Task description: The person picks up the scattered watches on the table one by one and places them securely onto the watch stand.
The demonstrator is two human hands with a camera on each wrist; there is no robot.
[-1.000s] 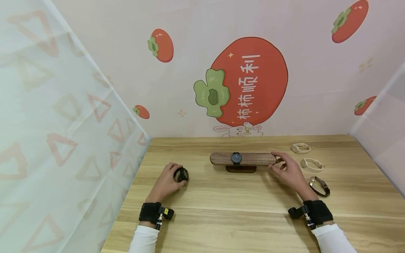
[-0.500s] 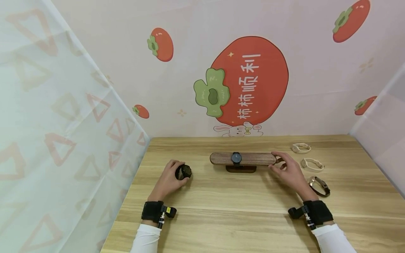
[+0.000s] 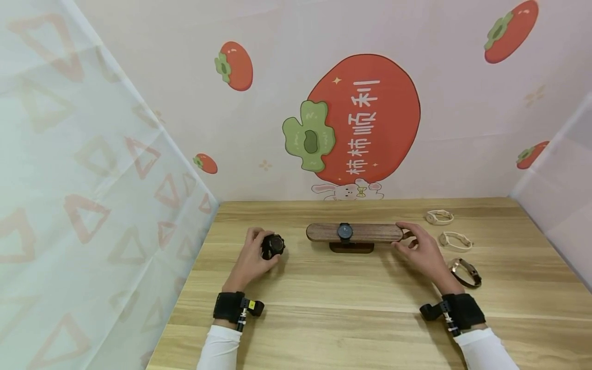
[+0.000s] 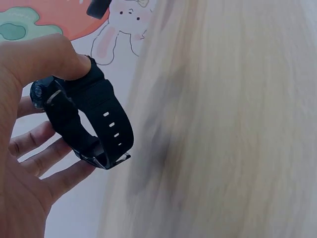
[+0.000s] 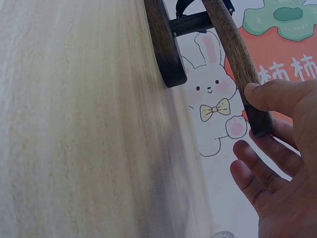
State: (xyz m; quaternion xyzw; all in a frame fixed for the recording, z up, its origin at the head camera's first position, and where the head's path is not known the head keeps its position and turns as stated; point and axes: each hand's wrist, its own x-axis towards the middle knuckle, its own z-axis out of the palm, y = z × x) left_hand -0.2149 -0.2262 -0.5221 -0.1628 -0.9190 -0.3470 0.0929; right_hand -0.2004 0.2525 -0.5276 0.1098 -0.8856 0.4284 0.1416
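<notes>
My left hand (image 3: pixel 251 261) holds a black wristwatch (image 3: pixel 276 244) above the left side of the table. In the left wrist view the thumb presses on the strap (image 4: pixel 110 119), which is closed in a loop with its buckle at the bottom. My right hand (image 3: pixel 422 253) pinches the right end of a dark wooden watch stand (image 3: pixel 376 233) between thumb and fingers. Another dark watch (image 3: pixel 345 232) is fastened round the stand's bar, left of its middle. The stand's base (image 5: pixel 171 62) rests on the table in the right wrist view.
To the right of the stand lie two pale watches (image 3: pixel 440 217) (image 3: pixel 456 240) and a dark-strapped watch (image 3: pixel 466 272), close to my right wrist. A printed cloth wall (image 3: pixel 259 128) rises behind the wooden table (image 3: pixel 342 318), with further cloth at both sides.
My left hand has moved a little to the right and away from me with the black watch, turning its face into view. The right hand stays at the stand's end.
</notes>
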